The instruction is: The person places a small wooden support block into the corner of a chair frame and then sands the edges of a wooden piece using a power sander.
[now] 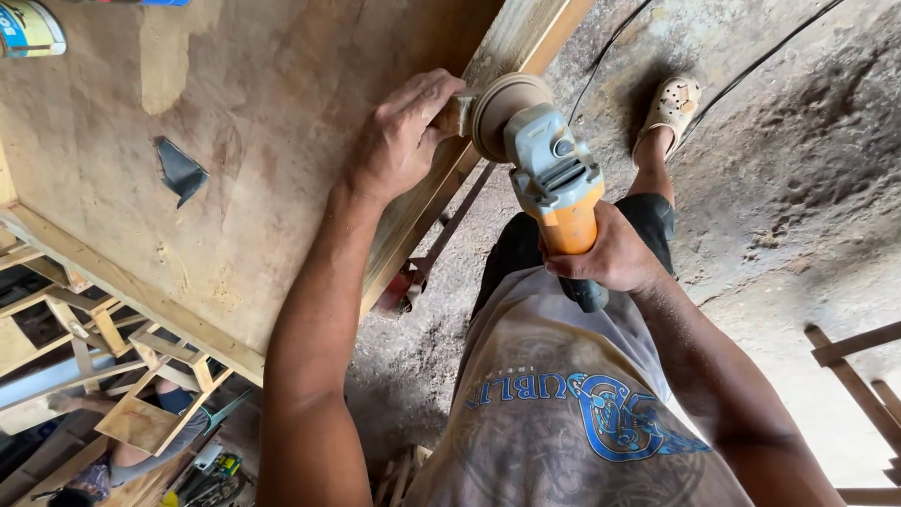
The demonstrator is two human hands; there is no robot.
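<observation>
Plywood, brown and dust-stained, makes up the broad counter point(263, 122) that fills the upper left of the view. The left hand point(404, 136) lies on its right-hand border, fingers curled over the edge and closed around a small wooden piece point(454, 115) held against the pale edge board point(507, 47). The right hand point(610, 253) is wrapped tight around the orange body of an angle grinder point(554, 178), whose grey head points up and away from the person. The grinder's round sanding disc point(502, 108), coated in tan dust, sits just beside the left fingertips and meets the wooden piece at the counter's edge. The two hands are apart, one on the wood, one on the tool.

On the counter a dark, torn scrap point(178, 169) lies well clear of the hands. At the top left corner a tin with a yellow, blue and white label point(30, 26) is cut off by the frame. Below the counter's edge a red clamp point(404, 286) hangs near the floor, with a thin bar rising from it. Wooden frames point(141, 366) are stacked at lower left, and hand tools point(214, 474) lie on the ground near them.

The earthen floor point(798, 188) is grey and rough. Two black cables point(751, 70) run across it past the person's foot in a pale perforated clog point(671, 105). More wooden slats point(859, 376) stand at the right edge. The person wears a grey shirt point(563, 413) with a blue print.
</observation>
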